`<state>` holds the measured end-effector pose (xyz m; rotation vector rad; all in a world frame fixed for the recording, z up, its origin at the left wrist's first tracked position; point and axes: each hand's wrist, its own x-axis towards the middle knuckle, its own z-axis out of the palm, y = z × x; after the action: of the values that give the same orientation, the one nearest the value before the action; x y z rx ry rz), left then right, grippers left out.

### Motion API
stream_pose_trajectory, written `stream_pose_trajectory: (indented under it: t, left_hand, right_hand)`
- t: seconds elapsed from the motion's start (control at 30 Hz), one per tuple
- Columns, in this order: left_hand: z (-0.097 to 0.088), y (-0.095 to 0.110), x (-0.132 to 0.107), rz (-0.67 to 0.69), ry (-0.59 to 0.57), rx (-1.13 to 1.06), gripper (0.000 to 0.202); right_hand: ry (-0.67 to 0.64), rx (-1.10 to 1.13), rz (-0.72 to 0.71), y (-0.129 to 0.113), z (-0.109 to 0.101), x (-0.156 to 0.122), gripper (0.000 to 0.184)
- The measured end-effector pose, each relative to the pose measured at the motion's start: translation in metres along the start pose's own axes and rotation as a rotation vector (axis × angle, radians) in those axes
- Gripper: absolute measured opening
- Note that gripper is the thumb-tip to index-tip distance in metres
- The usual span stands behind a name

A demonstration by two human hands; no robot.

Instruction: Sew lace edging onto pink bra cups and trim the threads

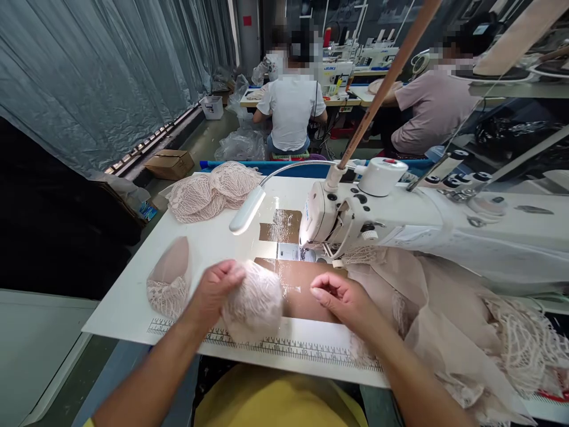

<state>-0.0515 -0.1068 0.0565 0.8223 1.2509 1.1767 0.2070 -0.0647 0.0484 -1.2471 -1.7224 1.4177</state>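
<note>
My left hand (221,284) pinches the upper left edge of a lace bra cup (254,303), pale beige, held up over the table's front part. To the right, my right hand (340,295) is apart from that cup, its fingers curled together over a brown plate (296,281); whether something small is in them I cannot make out. Just beyond the hands stands a white sewing machine (326,219), its needle area lit. Another lace-trimmed cup (169,279) lies left of my left hand.
A stack of lace cups (208,190) sits at the table's back left. Beige lace fabric (427,290) covers the right side. A lamp (248,210) on a bent neck reaches over the table. A ruler strip (284,346) runs along the front edge. Two people sit at machines ahead.
</note>
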Motion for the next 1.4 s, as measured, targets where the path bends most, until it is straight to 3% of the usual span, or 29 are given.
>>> stream_pose_trajectory:
  t: [0.07,0.13,0.23,0.37,0.47,0.6,0.73,0.77,0.83,0.93,1.0,1.1,1.4]
  left_hand:
    - [-0.007,0.014,0.009,0.222,0.181,0.252,0.027]
    - [0.001,0.018,0.022,0.421,0.213,0.589,0.024]
    - [0.036,-0.002,0.047,0.587,-0.023,0.982,0.021]
    - [0.084,-0.042,0.066,0.585,-0.145,1.019,0.021]
    - [0.097,-0.053,0.058,0.61,-0.184,1.014,0.021]
    - [0.089,-0.031,0.037,0.633,-0.25,1.065,0.028]
    - [0.069,0.001,0.034,0.358,-0.698,1.023,0.037]
    - [0.065,0.005,0.037,0.324,-0.739,0.987,0.037]
    - [0.06,0.003,0.045,0.389,-0.665,0.96,0.032]
    - [0.059,-0.016,0.056,0.605,-0.483,1.013,0.027]
    - [0.06,-0.029,0.061,0.668,-0.448,1.05,0.031]
    - [0.06,-0.039,0.07,0.69,-0.441,1.036,0.033]
    - [0.055,-0.041,0.102,0.761,-0.518,1.027,0.03]
  right_hand:
    - [0.086,-0.115,-0.025,-0.002,-0.011,-0.002,0.019]
    - [0.12,-0.22,-0.054,-0.005,-0.017,-0.002,0.021]
    - [0.105,-0.373,-0.077,-0.007,-0.017,0.004,0.021]
    - [0.069,-0.549,-0.116,0.002,-0.01,0.017,0.024]
    - [0.05,-0.668,-0.16,0.013,-0.002,0.024,0.031]
    - [-0.018,-0.904,-0.229,0.021,0.01,0.025,0.029]
    - [-0.04,-1.088,-0.215,0.02,0.015,0.023,0.024]
    - [-0.036,-1.109,-0.218,0.02,0.015,0.023,0.025]
    - [-0.02,-1.14,-0.227,0.021,0.015,0.022,0.027]
    - [0.012,-1.159,-0.235,0.022,0.016,0.024,0.031]
    - [0.032,-1.153,-0.233,0.023,0.016,0.025,0.034]
    - [0.068,-1.138,-0.202,0.023,0.016,0.029,0.036]
    - [0.125,-1.173,-0.134,0.026,0.018,0.037,0.044]
